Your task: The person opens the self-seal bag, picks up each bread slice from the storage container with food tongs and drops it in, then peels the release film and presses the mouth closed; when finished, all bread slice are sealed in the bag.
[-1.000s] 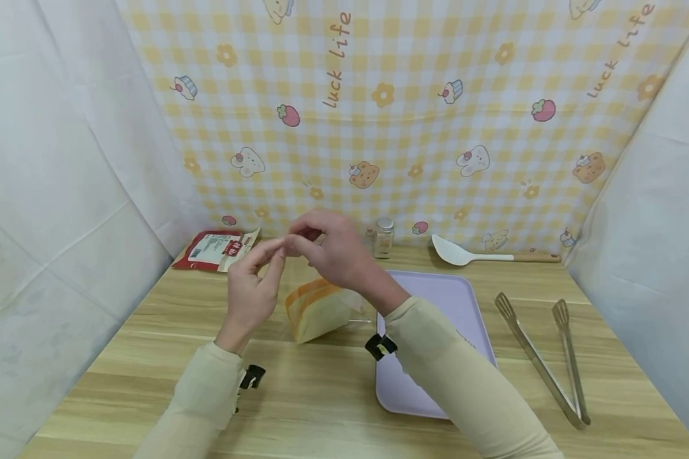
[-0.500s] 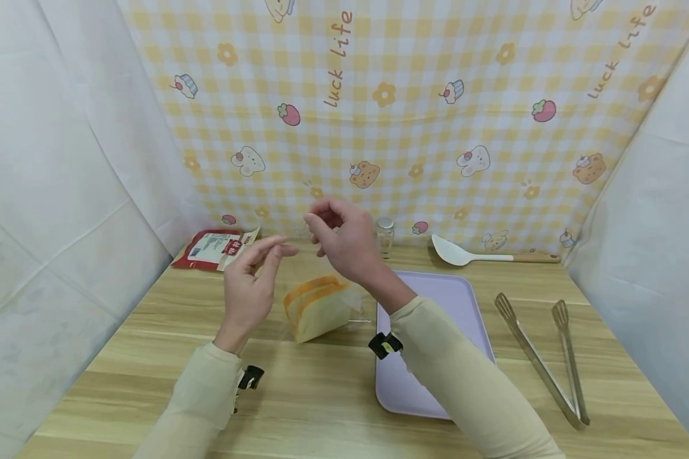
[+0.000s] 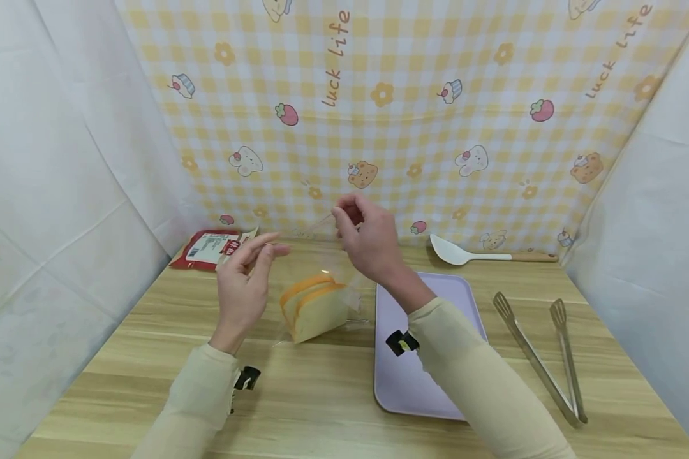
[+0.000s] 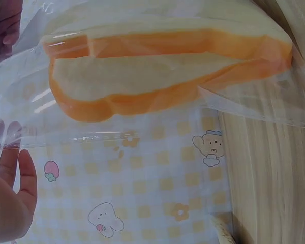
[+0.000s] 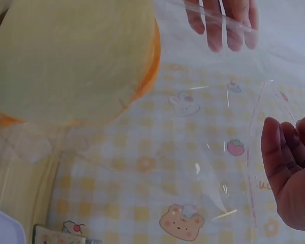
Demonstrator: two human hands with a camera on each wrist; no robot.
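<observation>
Two slices of bread [image 3: 320, 313] with orange crust stand on the wooden table inside a clear plastic bag [image 5: 213, 168]. The bag's mouth rises above the bread, spread between the hands. My left hand [image 3: 242, 290] pinches the bag's left edge between thumb and fingers. On the other side, my right hand [image 3: 373, 239] pinches the right part of the mouth, higher up and farther back. In the left wrist view the film runs across the left fingertips [image 4: 11, 133], and both slices [image 4: 142, 76] show through it.
Right of the bread lies a lilac tray [image 3: 393, 382]. Metal tongs [image 3: 542, 366] lie spread beyond it, and a white spatula [image 3: 453, 252] with wooden handle lies at the back. A red-and-white packet [image 3: 207, 250] sits back left. The right wrist view shows part of a small jar [image 5: 56, 235].
My hands have moved from together to apart. The right hand went right and slightly up, drawing the bag's mouth wide. The left shifted slightly left. The bread stayed nearly in place.
</observation>
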